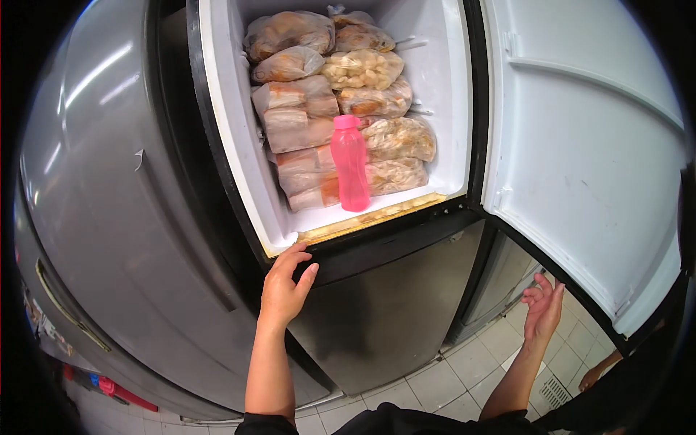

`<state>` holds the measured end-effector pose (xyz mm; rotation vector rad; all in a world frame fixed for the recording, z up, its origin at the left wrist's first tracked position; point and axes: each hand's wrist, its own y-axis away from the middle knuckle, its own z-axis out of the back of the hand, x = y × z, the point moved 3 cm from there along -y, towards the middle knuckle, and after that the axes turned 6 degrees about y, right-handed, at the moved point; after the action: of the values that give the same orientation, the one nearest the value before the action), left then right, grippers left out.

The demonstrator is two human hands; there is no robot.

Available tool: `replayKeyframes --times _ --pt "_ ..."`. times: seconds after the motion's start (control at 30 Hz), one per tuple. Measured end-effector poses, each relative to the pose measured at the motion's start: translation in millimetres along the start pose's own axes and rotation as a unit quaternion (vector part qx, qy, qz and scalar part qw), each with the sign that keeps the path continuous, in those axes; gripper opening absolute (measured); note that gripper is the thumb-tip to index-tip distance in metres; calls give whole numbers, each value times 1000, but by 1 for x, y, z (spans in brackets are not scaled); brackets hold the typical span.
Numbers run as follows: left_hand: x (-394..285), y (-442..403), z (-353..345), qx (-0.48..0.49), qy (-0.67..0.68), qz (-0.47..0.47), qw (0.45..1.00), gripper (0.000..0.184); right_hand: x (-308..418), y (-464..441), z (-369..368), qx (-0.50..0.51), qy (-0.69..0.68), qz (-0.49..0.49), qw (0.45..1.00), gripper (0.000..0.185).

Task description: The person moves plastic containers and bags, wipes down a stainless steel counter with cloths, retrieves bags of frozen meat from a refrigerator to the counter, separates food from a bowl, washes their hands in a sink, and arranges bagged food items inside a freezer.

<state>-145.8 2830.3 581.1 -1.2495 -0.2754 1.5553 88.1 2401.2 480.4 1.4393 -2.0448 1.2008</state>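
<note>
My left hand (287,284) is at the front lower left edge of the open freezer compartment (452,94), thumb apart from the fingers and nothing held. My right hand (542,304) hangs just below the bottom edge of the open freezer door (587,167), palm up, fingers loosely curled and apart, with nothing visible in it. Inside the compartment, a pink plastic bottle (351,167) stands upright at the front. Behind and beside it lie stacked clear bags of food, among them a bag of pale rounded pieces (362,69) and a bag of pale blocks (297,119).
A grey refrigerator (109,181) stands close on the left. The lower steel door (391,312) is closed beneath the freezer. Another person's hand (596,373) shows at the lower right, near a floor drain (554,394) in the white tiles (464,362).
</note>
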Motion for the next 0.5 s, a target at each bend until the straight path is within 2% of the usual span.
replayKeyframes --times 0.13,0.5 --pt "-2 0 0 -1 1 6 1000 26 0 -4 -1 -15 -3 -8 1000 51" --pt "-2 -1 -2 -7 13 11 1000 25 -4 -12 3 -10 -11 -6 1000 62"
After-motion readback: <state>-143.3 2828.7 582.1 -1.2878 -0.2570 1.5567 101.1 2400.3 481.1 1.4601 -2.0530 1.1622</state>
